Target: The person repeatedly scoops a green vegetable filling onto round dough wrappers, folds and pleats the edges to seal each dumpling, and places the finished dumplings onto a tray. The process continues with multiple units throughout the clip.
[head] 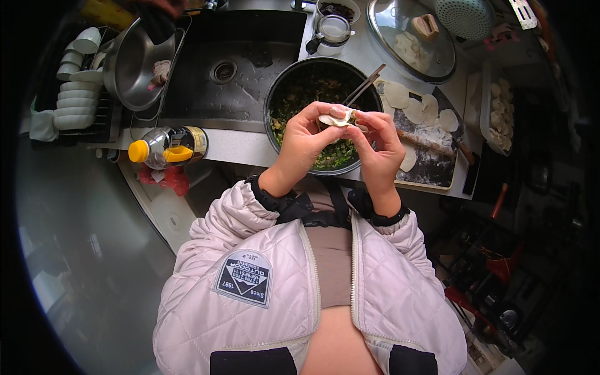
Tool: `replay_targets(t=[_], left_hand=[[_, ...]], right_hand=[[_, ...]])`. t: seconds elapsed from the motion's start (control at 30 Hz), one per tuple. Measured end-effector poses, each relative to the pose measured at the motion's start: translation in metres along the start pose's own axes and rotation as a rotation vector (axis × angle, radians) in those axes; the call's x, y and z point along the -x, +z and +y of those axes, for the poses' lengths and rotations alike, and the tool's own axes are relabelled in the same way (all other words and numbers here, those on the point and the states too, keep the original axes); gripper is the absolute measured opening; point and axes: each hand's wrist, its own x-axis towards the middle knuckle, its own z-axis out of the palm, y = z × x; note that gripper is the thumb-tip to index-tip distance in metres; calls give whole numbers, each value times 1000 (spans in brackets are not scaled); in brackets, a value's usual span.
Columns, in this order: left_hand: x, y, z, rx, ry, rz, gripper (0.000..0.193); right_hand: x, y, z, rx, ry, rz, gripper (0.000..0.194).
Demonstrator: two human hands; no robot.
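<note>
A folded dough wrapper point(336, 119) is pinched between the fingertips of both hands, above a large dark pot point(328, 161) of chopped green filling. My left hand point(307, 138) grips its left side, and my right hand point(380, 143) grips the right side. Whether filling sits inside the wrapper is mostly hidden by my fingers. Metal chopsticks point(364, 84) lean out over the pot's upper right rim. To the right, several round dough wrappers point(414, 111) lie on a floured board point(429, 171) beside a wooden rolling pin point(424, 143).
A dark sink point(197, 93) lies left of the pot, with a steel bowl point(133, 70) and stacked white bowls point(77, 103) beyond. A yellow-capped bottle point(171, 147) lies on the counter edge. A glass lid point(445, 51) and a container of dumplings point(499, 112) are at right.
</note>
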Motion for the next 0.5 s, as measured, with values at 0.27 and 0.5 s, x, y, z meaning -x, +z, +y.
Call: replay_targets(t=[0.27,0.5], left_hand=[[-1,-1,-2,1,57,59,19],[-1,1,-2,-23,57,26,19]], right_hand=[[0,2,1,8,47,76,22],[0,8,-4,-111,65,99,17]])
